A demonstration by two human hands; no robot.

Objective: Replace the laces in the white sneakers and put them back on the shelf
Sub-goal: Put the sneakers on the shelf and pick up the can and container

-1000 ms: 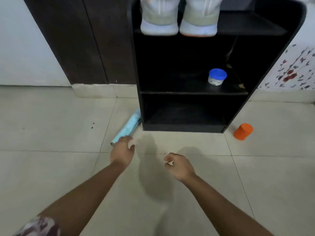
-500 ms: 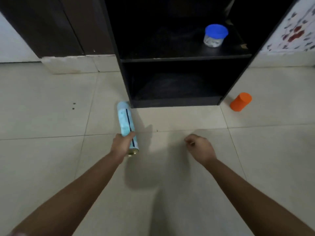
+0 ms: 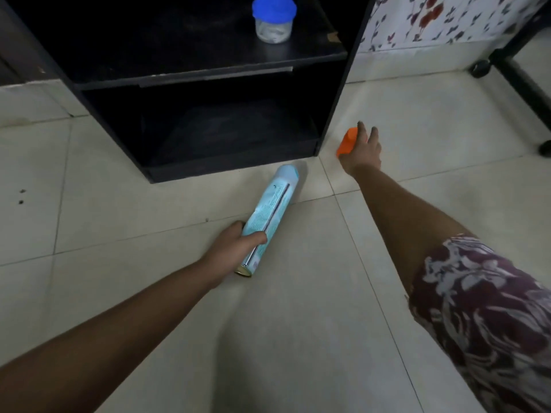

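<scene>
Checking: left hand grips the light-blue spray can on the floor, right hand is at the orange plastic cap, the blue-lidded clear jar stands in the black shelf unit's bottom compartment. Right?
No: the head view shows the blue-lidded clear jar one board higher in the black shelf unit. The rest holds: left hand grips the light-blue spray can, right hand at the orange plastic cap.

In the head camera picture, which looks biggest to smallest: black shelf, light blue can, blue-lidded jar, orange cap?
1. black shelf
2. light blue can
3. blue-lidded jar
4. orange cap
The right hand covers part of the cap, so jar versus cap is unsure.
</scene>
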